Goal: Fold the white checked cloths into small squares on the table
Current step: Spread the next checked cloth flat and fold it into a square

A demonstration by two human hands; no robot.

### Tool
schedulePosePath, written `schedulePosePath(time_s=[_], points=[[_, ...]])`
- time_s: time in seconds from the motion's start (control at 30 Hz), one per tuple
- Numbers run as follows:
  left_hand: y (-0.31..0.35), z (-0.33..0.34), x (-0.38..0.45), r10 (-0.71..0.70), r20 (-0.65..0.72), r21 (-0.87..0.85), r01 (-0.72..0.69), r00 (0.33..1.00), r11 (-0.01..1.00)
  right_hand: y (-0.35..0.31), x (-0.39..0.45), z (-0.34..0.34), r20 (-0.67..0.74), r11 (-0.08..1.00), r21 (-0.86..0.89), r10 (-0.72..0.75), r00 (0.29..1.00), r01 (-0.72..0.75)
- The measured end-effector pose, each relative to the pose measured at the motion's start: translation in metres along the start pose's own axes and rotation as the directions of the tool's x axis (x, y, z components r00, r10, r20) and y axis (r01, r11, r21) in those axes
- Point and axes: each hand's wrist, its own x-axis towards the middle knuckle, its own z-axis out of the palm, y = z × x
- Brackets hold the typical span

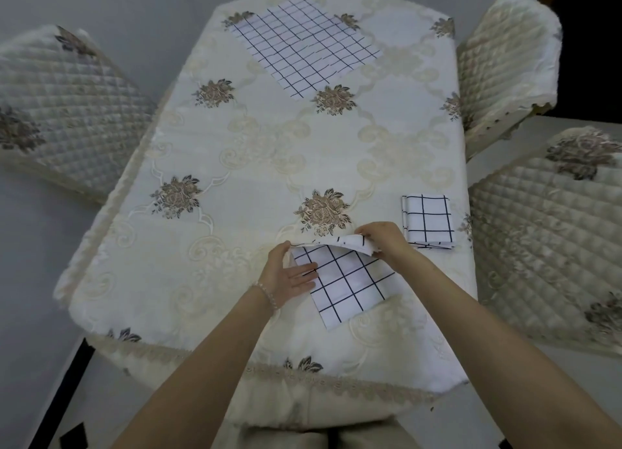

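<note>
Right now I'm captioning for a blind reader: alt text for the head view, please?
A person folds a checked cloth: left hand presses it flat, right hand pinches its far edge. A folded square lies right, an unfolded cloth across the table.

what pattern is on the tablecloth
Cream floral tablecloth with brown embroidered rose bouquets and pale scrollwork, seen in the head view.

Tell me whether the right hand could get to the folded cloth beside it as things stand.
Probably yes. The folded cloth lies just right of the right hand with only bare tablecloth between, but that hand pinches the cloth being folded and must let go first.
</note>
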Motion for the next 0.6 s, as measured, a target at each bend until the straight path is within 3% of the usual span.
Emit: schedulePosePath(time_s=[0.17, 0.27, 0.33, 0.43, 0.6], points=[[0.011, 0.006, -0.002, -0.008, -0.007, -0.068, 0.007, 1.0, 0.998, 0.012, -0.004, -0.002, -0.077, 0.997, -0.039, -0.068, 0.995, 0.065], [0.012, 0.016, -0.004, 0.012, -0.152, 0.085, 0.001, 0.988, 0.996, 0.019, -0.011, -0.007, -0.074, 0.99, -0.083, -0.123, 0.99, 0.117], [0.005, 0.022, -0.002, 0.143, -0.241, 0.229, -0.086, 0.96, 0.97, 0.027, -0.015, -0.012, -0.06, 0.987, -0.109, -0.121, 0.991, 0.114], [-0.012, 0.018, 0.002, 0.297, -0.221, 0.392, -0.194, 0.929, 0.899, 0.036, -0.018, -0.019, -0.064, 0.976, -0.166, -0.155, 0.986, 0.142], [-0.035, 0.012, -0.003, 0.351, -0.199, 0.54, -0.196, 0.915, 0.818, 0.052, -0.024, -0.025, -0.082, 0.918, -0.318, -0.277, 0.957, 0.238]])
